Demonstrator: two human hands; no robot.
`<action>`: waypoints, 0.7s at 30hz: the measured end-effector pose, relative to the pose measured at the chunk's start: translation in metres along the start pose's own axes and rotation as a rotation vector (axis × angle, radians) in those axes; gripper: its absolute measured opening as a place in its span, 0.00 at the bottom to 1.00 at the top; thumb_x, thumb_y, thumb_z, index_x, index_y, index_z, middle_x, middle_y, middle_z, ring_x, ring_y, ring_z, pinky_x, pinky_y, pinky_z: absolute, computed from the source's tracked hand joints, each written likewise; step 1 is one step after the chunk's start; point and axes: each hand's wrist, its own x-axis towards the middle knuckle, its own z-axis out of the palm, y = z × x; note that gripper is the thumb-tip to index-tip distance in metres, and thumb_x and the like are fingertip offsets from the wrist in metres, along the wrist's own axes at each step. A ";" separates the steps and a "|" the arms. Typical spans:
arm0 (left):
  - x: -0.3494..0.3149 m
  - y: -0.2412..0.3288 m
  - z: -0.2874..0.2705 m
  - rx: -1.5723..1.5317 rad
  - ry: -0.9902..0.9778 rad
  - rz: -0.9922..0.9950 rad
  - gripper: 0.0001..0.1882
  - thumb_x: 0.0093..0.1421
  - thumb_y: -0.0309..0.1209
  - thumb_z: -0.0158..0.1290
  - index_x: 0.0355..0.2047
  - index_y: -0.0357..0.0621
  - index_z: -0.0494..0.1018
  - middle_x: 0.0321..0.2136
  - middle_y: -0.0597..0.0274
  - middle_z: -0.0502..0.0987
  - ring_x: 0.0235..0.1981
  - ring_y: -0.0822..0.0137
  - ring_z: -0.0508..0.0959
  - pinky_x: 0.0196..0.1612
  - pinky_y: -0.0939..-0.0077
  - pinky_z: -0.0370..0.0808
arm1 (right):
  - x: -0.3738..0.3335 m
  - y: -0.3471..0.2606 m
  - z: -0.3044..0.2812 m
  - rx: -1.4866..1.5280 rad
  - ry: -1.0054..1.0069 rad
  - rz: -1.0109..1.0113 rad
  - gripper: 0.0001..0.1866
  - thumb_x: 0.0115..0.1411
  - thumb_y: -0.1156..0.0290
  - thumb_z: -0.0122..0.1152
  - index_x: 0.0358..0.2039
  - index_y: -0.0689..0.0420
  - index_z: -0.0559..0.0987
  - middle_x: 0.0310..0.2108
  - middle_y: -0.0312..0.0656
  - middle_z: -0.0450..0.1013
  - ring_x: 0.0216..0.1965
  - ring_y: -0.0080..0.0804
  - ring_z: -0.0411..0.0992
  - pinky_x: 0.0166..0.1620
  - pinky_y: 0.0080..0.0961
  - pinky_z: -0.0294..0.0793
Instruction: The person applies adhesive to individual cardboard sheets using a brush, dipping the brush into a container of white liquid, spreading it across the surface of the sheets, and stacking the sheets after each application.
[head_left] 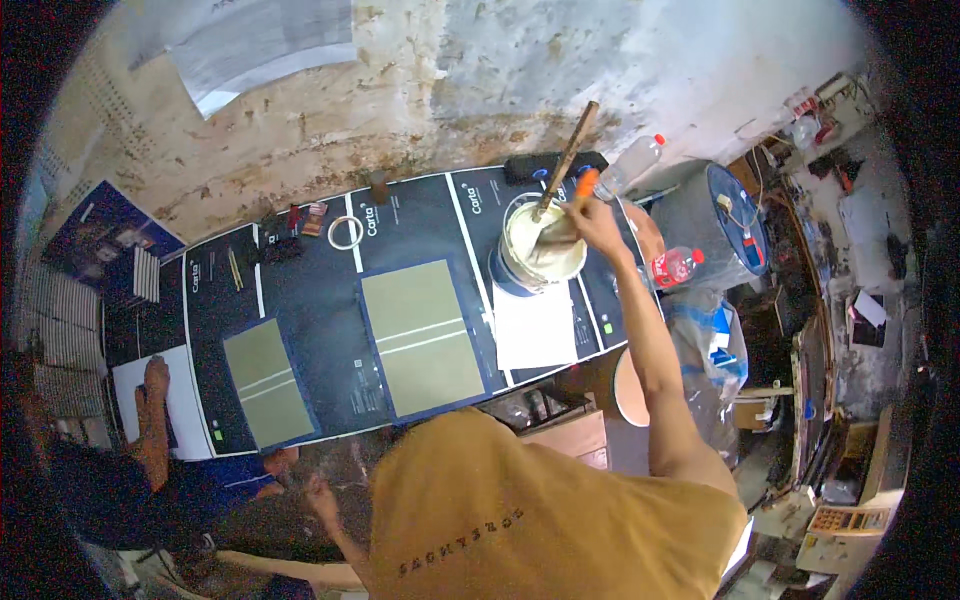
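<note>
My right hand (592, 218) reaches out over a round bucket (508, 278) of cream-coloured paste at the far right of the work table. It grips a brush with an orange handle (586, 183), whose head dips into the paste. A long wooden stick (572, 145) leans in the same bucket. My left hand (321, 496) hangs low by the table's near edge, holding nothing, fingers apart. On the table lie dark printed sheets, with two olive-green panels (420, 335) (267, 382) on them, and a white sheet (535, 328) in front of the bucket.
A tape ring (345, 232) and small tools lie at the table's far edge by a stained wall. Two plastic bottles (637, 158) (676, 267) and a blue-lidded drum (722, 215) stand to the right. Another person's bare foot (154, 385) rests at the left.
</note>
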 end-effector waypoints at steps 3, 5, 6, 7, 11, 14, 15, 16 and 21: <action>0.009 0.033 0.020 -0.021 -0.114 -0.067 0.19 0.65 0.36 0.57 0.48 0.31 0.75 0.45 0.54 0.79 0.46 0.64 0.78 0.52 0.69 0.73 | 0.027 0.007 0.028 -0.315 -0.189 -0.044 0.26 0.62 0.51 0.56 0.28 0.67 0.79 0.25 0.55 0.78 0.28 0.47 0.80 0.35 0.40 0.76; 0.012 0.093 0.031 -0.087 -0.101 0.112 0.21 0.65 0.38 0.58 0.49 0.32 0.75 0.42 0.56 0.79 0.44 0.65 0.78 0.50 0.71 0.73 | 0.034 0.000 0.017 -0.355 -0.203 -0.056 0.27 0.62 0.50 0.55 0.28 0.66 0.79 0.26 0.56 0.78 0.29 0.51 0.79 0.36 0.43 0.76; 0.035 0.097 0.042 -0.039 -0.126 0.149 0.21 0.65 0.39 0.58 0.50 0.33 0.74 0.43 0.56 0.79 0.43 0.65 0.78 0.49 0.71 0.73 | 0.026 0.000 0.000 -0.389 -0.209 -0.033 0.27 0.62 0.48 0.54 0.28 0.66 0.79 0.26 0.57 0.78 0.30 0.54 0.78 0.38 0.45 0.75; 0.044 0.092 0.046 0.001 -0.098 0.163 0.21 0.65 0.39 0.58 0.50 0.34 0.74 0.43 0.56 0.79 0.43 0.64 0.78 0.48 0.71 0.73 | 0.033 -0.021 -0.005 -0.381 -0.220 -0.057 0.27 0.62 0.48 0.54 0.28 0.66 0.79 0.26 0.57 0.78 0.30 0.54 0.78 0.38 0.45 0.75; 0.031 0.227 0.075 0.204 -0.162 0.398 0.20 0.63 0.36 0.58 0.51 0.35 0.73 0.50 0.48 0.75 0.49 0.54 0.76 0.53 0.64 0.72 | 0.030 -0.071 -0.022 -0.481 -0.383 0.016 0.25 0.60 0.49 0.56 0.37 0.62 0.81 0.37 0.59 0.79 0.42 0.56 0.78 0.46 0.48 0.76; 0.026 0.279 0.105 0.319 -0.291 0.695 0.27 0.58 0.38 0.61 0.55 0.37 0.71 0.55 0.46 0.71 0.56 0.46 0.70 0.59 0.57 0.67 | 0.007 -0.117 0.000 -0.498 -0.302 -0.215 0.21 0.57 0.52 0.61 0.37 0.60 0.79 0.33 0.56 0.78 0.37 0.56 0.77 0.41 0.49 0.75; 0.020 0.296 0.114 0.382 -0.358 0.762 0.31 0.57 0.40 0.63 0.57 0.38 0.69 0.58 0.46 0.68 0.58 0.44 0.68 0.60 0.53 0.66 | -0.007 -0.138 0.013 -0.473 -0.264 -0.350 0.20 0.55 0.54 0.65 0.37 0.59 0.78 0.29 0.55 0.78 0.33 0.57 0.77 0.37 0.49 0.74; 0.013 0.310 0.122 0.497 -0.413 0.769 0.36 0.55 0.43 0.64 0.59 0.40 0.66 0.61 0.46 0.65 0.60 0.44 0.66 0.60 0.49 0.65 | -0.019 -0.153 0.032 -0.407 -0.259 -0.423 0.20 0.51 0.59 0.70 0.39 0.57 0.76 0.28 0.53 0.77 0.33 0.58 0.76 0.38 0.49 0.74; 0.000 0.339 0.145 0.876 -0.679 0.757 0.52 0.48 0.52 0.68 0.67 0.44 0.56 0.68 0.47 0.54 0.64 0.43 0.62 0.59 0.39 0.64 | -0.059 -0.169 0.164 0.175 -0.133 -0.474 0.24 0.53 0.71 0.65 0.51 0.58 0.74 0.39 0.51 0.77 0.42 0.54 0.76 0.46 0.41 0.75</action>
